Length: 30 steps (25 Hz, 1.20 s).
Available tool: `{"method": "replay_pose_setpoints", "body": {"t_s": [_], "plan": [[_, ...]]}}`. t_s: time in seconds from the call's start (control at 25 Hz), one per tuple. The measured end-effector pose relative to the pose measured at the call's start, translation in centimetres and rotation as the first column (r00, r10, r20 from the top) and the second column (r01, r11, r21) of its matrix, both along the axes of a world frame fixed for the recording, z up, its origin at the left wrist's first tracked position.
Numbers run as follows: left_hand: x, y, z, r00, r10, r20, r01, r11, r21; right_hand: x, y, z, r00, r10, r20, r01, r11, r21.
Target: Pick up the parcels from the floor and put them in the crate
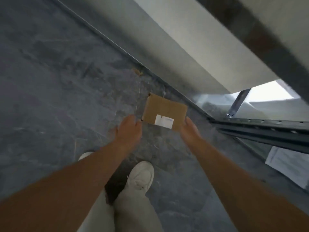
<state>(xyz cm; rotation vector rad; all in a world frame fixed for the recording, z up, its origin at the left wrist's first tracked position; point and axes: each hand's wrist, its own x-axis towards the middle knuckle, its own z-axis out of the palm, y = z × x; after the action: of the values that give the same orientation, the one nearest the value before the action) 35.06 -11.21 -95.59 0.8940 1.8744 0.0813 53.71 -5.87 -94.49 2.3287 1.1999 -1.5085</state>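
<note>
A brown cardboard parcel [164, 112] with a white label lies flat on the grey stone floor [58, 81], close to the foot of a wall. My left hand [127, 131] hovers just left of its near-left corner, fingers apart and holding nothing. My right hand [190, 131] sits at the parcel's near-right corner, open, fingers pointing forward; whether it touches the box is unclear through the blur. No crate is in view.
A pale wall [192, 52] with a metal baseboard runs diagonally behind the parcel. A dark metal door track [260, 129] and glass lie to the right. My white shoes [140, 178] stand just behind my hands.
</note>
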Motion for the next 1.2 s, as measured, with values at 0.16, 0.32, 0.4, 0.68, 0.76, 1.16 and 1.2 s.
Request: {"method": "replay_pose_setpoints", "body": {"t_s": [0.16, 0.32, 0.4, 0.68, 0.76, 1.16, 1.2], "plan": [[3.1, 3.4, -7.6, 0.939, 0.257, 0.228, -0.246, 0.966, -0.075, 0.3, 1.9, -7.6, 0.946, -0.320, 0.057, 0.322, 0.946, -0.025], [3.7, 4.1, -6.6, 0.775, 0.555, 0.303, -0.545, 0.829, -0.126, -1.3, 2.3, -7.3, 0.939, -0.343, 0.004, 0.343, 0.939, 0.013], [1.8, 3.1, -3.4, 0.751, 0.597, 0.281, -0.588, 0.799, -0.125, -2.8, 1.6, -4.1, 0.962, -0.271, -0.048, 0.271, 0.963, 0.004], [-12.4, 3.2, 19.5, 0.738, 0.641, 0.212, -0.671, 0.732, 0.122, -13.4, 5.4, 18.5, 0.883, -0.179, -0.433, 0.179, 0.983, -0.042], [-16.6, 4.2, 29.4, 0.682, 0.698, 0.219, -0.732, 0.649, 0.208, -17.3, 6.8, 28.3, 0.857, -0.136, -0.497, 0.162, 0.987, 0.009], [-27.7, -0.2, 68.3, 0.468, 0.609, 0.641, -0.883, 0.288, 0.371, -26.9, 5.8, 71.2, 0.836, 0.230, -0.499, -0.014, 0.917, 0.399], [-28.6, -0.9, 70.5, 0.485, 0.586, 0.649, -0.872, 0.266, 0.411, -27.5, 5.3, 73.2, 0.828, 0.264, -0.495, -0.030, 0.902, 0.431]]}}
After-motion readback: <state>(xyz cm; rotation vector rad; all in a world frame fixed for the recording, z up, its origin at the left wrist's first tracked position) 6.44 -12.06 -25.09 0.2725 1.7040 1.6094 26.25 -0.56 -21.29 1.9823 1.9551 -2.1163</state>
